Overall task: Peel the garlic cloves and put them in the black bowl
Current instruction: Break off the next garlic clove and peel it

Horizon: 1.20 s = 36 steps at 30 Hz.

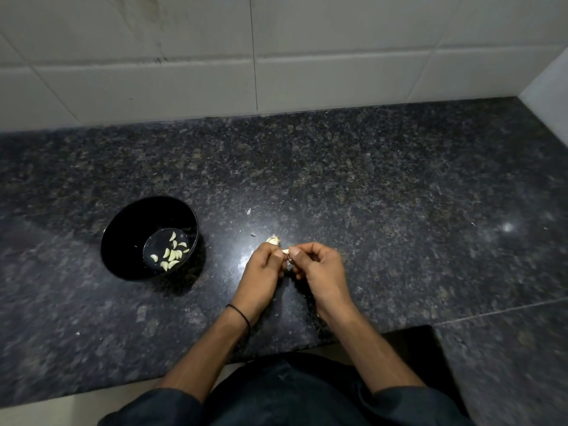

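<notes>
Both hands pinch one garlic clove (286, 251) between them: left hand (263, 265) and right hand (319, 265) over dark granite counter (399, 186). Black bowl (123, 229) with peeled cloves (171, 252) sits left; more garlic (273, 240) just beyond fingers.

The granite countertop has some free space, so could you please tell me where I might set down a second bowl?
Widest bare patch: right of the right hand, towards the side wall. Also bare: the strip between the black bowl and the tiled back wall. Crowded: beyond the left hand, with a garlic piece and skin scraps.
</notes>
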Tool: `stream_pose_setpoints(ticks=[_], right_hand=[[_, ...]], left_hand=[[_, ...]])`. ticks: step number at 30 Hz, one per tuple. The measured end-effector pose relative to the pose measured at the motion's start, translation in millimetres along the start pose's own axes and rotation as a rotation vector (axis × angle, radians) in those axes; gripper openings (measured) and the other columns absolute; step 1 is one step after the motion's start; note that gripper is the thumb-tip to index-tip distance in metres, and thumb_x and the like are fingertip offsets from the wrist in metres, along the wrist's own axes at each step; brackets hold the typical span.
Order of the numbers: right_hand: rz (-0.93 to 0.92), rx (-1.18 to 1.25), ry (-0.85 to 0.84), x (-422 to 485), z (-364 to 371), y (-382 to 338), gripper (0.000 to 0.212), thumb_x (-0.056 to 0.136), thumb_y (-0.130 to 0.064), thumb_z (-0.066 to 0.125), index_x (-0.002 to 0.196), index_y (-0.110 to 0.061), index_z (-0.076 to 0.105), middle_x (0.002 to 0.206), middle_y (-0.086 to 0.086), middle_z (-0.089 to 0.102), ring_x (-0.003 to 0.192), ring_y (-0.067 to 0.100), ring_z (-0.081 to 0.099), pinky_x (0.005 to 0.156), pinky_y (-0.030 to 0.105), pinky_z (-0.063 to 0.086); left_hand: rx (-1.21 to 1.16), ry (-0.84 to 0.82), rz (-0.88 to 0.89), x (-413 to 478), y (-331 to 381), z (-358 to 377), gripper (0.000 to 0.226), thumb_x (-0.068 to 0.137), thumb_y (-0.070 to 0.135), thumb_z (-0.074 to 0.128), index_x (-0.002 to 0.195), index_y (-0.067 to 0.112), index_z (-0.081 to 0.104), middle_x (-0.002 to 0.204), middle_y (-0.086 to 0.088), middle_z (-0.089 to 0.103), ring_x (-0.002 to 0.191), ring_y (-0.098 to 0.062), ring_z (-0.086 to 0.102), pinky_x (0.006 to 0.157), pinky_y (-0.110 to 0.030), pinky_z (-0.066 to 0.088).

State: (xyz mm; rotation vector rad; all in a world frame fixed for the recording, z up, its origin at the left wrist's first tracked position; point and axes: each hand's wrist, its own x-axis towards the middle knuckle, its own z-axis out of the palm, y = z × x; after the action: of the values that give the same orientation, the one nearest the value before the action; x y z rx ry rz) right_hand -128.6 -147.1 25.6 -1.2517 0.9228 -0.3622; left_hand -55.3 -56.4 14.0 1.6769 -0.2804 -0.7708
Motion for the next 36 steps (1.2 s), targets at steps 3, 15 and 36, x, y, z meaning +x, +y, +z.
stream_pose_setpoints(ticks=[3, 15, 36], right_hand=[[-0.085, -0.098, 0.033, 1, -2, 2, 0.009, 0.093, -0.010, 0.069, 0.085, -0.007, 0.070, 0.065, -0.003, 0.069, 0.059, 0.004, 0.060, 0.060, 0.019, 0.048], [-0.272, -0.326, 0.085, -5, -5, -4, 0.013, 0.093, -0.018, 0.069, 0.080, -0.015, 0.069, 0.069, -0.008, 0.068, 0.063, -0.003, 0.060, 0.062, 0.013, 0.046], [0.131, 0.020, -0.138, 3, -2, 1, 0.029, 0.102, -0.023, 0.058, 0.073, -0.016, 0.061, 0.068, 0.006, 0.052, 0.054, 0.010, 0.042, 0.051, 0.027, 0.033]], left_hand=[[-0.024, 0.004, -0.009, -2, 2, 0, 0.022, 0.098, 0.000, 0.050, 0.081, 0.012, 0.058, 0.080, -0.003, 0.061, 0.066, -0.012, 0.053, 0.065, -0.025, 0.043], [0.006, 0.044, 0.072, -2, 5, -1, 0.019, 0.096, 0.002, 0.061, 0.081, 0.012, 0.068, 0.064, 0.006, 0.068, 0.060, -0.002, 0.061, 0.063, -0.015, 0.047], [0.072, -0.047, 0.150, 7, -3, -12, 0.014, 0.084, 0.030, 0.059, 0.076, 0.018, 0.060, 0.065, 0.009, 0.056, 0.064, -0.011, 0.048, 0.063, -0.033, 0.040]])
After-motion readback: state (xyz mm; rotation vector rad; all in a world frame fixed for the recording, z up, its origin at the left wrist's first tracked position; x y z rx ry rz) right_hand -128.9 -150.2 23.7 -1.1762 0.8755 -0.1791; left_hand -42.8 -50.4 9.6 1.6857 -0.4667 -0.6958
